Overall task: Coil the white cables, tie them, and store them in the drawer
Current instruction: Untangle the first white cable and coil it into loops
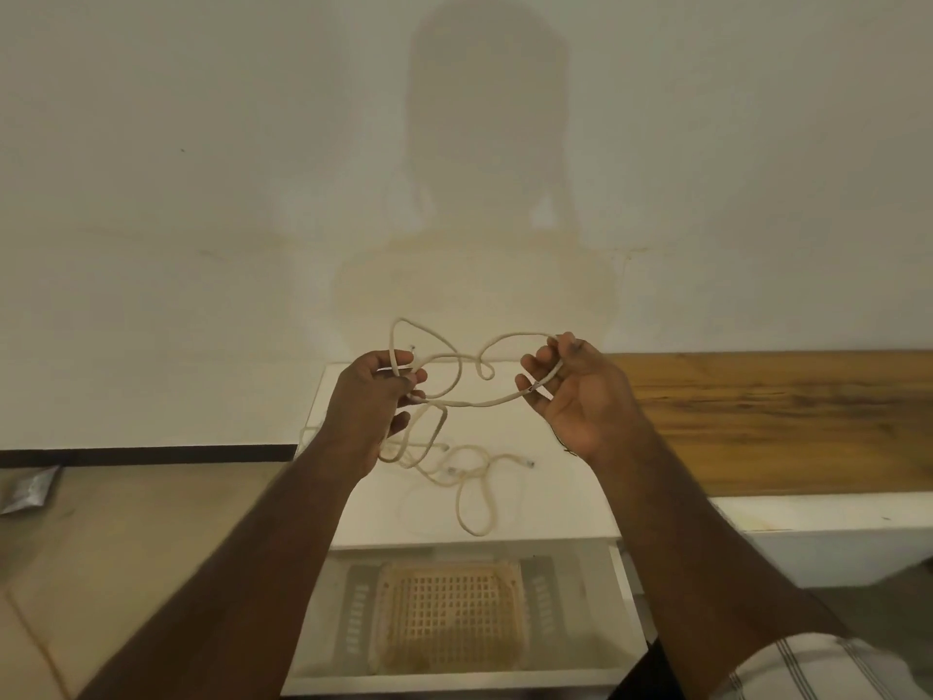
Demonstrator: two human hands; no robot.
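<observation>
A white desk (555,502) stands against the wall, and below its front edge the open drawer (623,598) holds a perforated tray (449,618). More white cables (454,472) lie tangled on the desk. Above them the left hand (373,396) and right hand (575,391) hold one white cable (474,402) up, fingers (530,371) of each pinching its loops.

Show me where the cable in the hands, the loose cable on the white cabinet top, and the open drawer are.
held cable (479,402): head view, strand sagging between both hands.
loose cable (474,502): head view, near loop.
open drawer (454,680): head view, front edge.
</observation>
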